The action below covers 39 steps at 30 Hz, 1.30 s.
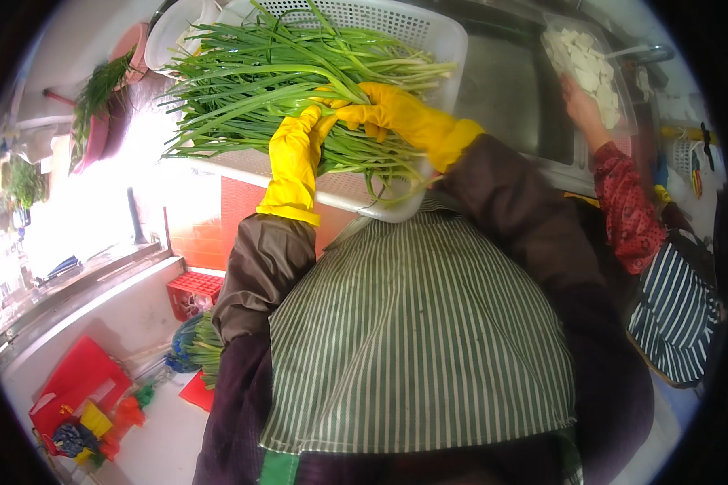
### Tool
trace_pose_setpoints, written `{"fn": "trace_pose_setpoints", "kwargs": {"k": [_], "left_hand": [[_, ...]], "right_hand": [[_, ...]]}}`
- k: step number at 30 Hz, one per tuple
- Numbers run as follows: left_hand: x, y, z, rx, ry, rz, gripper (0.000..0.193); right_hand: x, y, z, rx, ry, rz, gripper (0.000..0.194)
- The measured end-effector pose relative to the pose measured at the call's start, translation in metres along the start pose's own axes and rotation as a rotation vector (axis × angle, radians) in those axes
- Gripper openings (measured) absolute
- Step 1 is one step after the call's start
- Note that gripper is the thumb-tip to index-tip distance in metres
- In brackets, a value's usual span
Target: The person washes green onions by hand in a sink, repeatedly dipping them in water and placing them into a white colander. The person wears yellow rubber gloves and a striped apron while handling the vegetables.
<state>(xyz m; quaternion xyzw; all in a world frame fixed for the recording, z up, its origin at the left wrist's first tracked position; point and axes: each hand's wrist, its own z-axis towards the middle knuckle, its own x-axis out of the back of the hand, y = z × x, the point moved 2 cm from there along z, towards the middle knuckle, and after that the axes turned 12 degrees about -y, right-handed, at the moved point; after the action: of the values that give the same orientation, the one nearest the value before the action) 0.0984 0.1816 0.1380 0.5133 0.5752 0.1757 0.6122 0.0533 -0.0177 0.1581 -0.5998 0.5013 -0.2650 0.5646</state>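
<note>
Long green stalks with pale ends, probably garlic chives or similar greens (242, 76), lie heaped in a white perforated plastic basket (455, 42). Above the heap are both my hands in yellow rubber gloves. My left hand (297, 154) is upright at the near side of the pile, its fingertips pinching a green stalk. From the right, my right hand (400, 118) reaches in with its fingers closed on the same stalk near its pale end. The fingertips of the two hands meet or nearly meet. Some stalk ends droop over the basket's near right corner.
To the right is a metal sink (503, 85). A co-worker's hand (582, 109) touches a clear tub of white pieces (582, 60) beyond it. A pink basin (97, 136) with greens stands at left. Lower left are a red crate (197, 291), bundled greens (206, 348) and coloured bags (97, 418).
</note>
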Motion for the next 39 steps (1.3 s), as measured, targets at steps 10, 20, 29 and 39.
{"fn": "trace_pose_setpoints", "kwargs": {"k": [10, 20, 29, 39], "left_hand": [[-0.02, 0.007, -0.002, 0.093, -0.196, -0.176, 0.028], [-0.014, 0.003, -0.008, 0.163, -0.091, 0.042, 0.034], [-0.02, 0.007, 0.002, 0.112, -0.373, -0.118, 0.041], [-0.02, 0.007, 0.002, 0.091, -0.292, 0.017, 0.035]], "right_hand": [[0.001, -0.005, -0.002, -0.036, 0.041, 0.057, 0.04], [0.0, -0.003, 0.004, 0.039, 0.025, 0.074, 0.042], [0.003, -0.002, -0.001, 0.034, 0.031, 0.154, 0.041], [0.0, -0.001, 0.001, 0.058, 0.079, -0.005, 0.038]]}}
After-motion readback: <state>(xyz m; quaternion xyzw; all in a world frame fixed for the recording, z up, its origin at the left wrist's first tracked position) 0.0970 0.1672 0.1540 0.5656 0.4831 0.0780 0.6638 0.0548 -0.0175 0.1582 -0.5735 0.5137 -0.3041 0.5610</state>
